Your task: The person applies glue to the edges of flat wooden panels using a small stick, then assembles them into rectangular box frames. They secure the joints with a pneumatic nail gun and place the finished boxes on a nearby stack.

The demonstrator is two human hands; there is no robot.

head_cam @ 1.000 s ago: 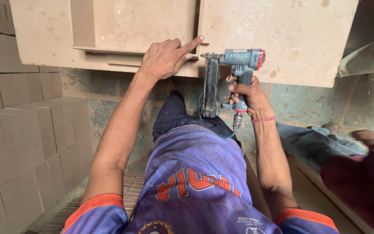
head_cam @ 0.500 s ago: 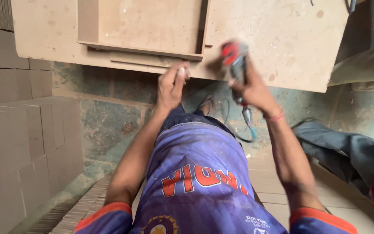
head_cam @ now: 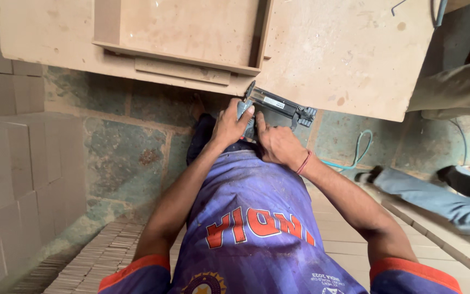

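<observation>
**Nail gun brought down into both hands**

Half a second ago the right hand (head_cam: 278,144) held the nail gun (head_cam: 278,106) up against the fibreboard panel (head_cam: 344,49). Now the tool lies low at frame centre, below the panel's edge. The right hand wraps its grip; the left hand (head_cam: 229,125) curls fingers onto its rear end, seemingly adjusting it.

Single head view, steeply down, close over hands (head_cam: 257,133)

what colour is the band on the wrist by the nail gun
Red, on the right hand's wrist band, head view, beside the nail gun.
</observation>
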